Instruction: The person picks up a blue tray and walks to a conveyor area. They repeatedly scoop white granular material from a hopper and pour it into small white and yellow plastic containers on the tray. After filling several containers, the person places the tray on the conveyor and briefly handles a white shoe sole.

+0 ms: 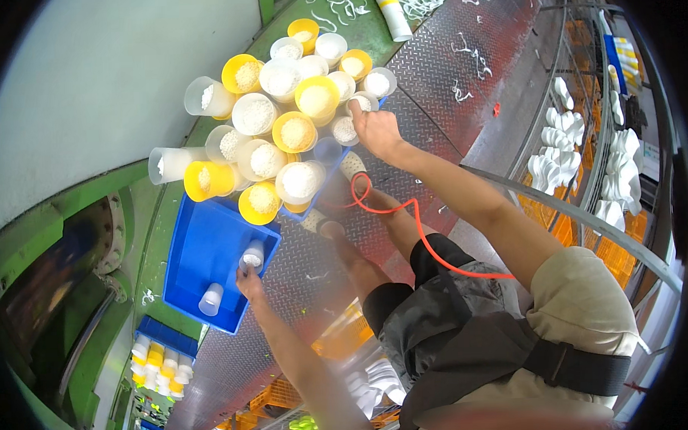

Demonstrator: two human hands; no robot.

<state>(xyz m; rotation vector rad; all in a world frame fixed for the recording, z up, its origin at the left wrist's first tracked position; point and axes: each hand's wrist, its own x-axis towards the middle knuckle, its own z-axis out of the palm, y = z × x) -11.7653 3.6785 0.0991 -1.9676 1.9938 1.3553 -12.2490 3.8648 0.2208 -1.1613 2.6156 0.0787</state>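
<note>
My left hand point(249, 283) is closed round a translucent white cup point(253, 254) over the blue bin point(175, 293); white pellets show inside the cup. Another translucent cup point(210, 299) lies tilted inside that bin, near its lower corner. Farther up and to the right, my right hand point(379, 132) grips the rim of a translucent cup point(367, 101) at the edge of a crowded cluster. Several white and yellow cups make up this cluster, filled with pale pellets, among them a yellow cup point(317, 97). A blue edge shows beneath them.
An orange air hose point(428, 242) loops in front of my body. Patterned metal plate point(460, 82) covers the floor beside a green machine base point(133, 245). White scraps point(420, 0) and a white tube point(391, 12) lie at the top. Wire racks with white parts point(557, 147) stand at right.
</note>
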